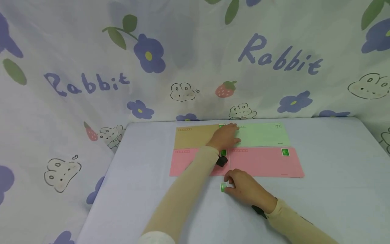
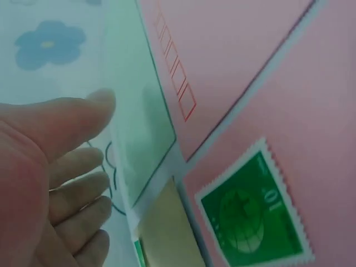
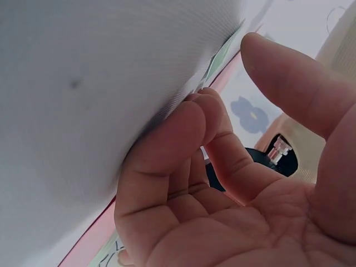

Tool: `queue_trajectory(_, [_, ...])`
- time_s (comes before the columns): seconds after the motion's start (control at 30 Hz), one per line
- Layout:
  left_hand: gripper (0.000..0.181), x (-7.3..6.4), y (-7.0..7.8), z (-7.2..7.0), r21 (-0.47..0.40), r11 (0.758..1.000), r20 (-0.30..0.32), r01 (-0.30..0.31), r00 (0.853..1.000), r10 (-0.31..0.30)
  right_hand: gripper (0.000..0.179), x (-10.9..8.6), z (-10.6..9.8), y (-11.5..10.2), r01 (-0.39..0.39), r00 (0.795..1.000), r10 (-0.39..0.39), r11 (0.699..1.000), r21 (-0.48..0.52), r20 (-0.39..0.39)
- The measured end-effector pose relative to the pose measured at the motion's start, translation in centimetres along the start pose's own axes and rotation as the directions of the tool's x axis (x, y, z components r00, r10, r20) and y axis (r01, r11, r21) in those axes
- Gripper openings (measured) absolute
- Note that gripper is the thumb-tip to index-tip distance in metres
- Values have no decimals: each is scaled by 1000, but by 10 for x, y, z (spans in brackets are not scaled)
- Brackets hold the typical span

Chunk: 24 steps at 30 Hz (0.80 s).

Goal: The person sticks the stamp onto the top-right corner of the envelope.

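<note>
My left hand reaches over the seam between a brown envelope and a light green envelope. Its fingers are extended and relaxed, the thumb apart, with nothing between them in the left wrist view. Lower down, my right hand is at the white table with its fingers bent and the thumb standing off from them. A loose green postage stamp lies flat beside its thumb tip. No stamp shows between the fingers in the right wrist view.
Two pink envelopes, a left one and a right one, lie edge to edge below the others. Green stamps sit on the right pink envelope, the left pink one and the brown one. A patterned curtain hangs behind.
</note>
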<state>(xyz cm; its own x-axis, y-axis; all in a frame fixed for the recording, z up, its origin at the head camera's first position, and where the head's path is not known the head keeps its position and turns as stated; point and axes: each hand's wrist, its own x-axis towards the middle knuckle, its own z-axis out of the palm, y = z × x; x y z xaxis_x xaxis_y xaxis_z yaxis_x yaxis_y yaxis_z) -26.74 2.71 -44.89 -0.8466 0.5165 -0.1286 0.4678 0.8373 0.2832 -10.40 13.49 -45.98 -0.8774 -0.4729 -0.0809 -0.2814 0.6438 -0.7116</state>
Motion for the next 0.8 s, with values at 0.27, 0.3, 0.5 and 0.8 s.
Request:
queue_trajectory(0.27, [51, 1, 7, -3, 64, 998, 8, -15, 1000, 14, 18, 2, 2, 0, 9, 1000, -9, 1000, -21, 0])
queue_trajectory(0.3, [51, 1, 7, -4, 79, 997, 12, -19, 1000, 18, 19, 2, 2, -1, 3, 1000, -3, 1000, -20, 1])
queue_trajectory(0.5, [52, 3, 9, -2, 155, 988, 32, -9, 999, 4, 20, 1, 2, -3, -38, 999, 38, 999, -10, 12])
queue_trajectory(0.8, [42, 4, 12, 2, 166, 986, 50, 23, 998, -32, 19, 0, 2, -2, -29, 1000, 30, 999, -27, 6])
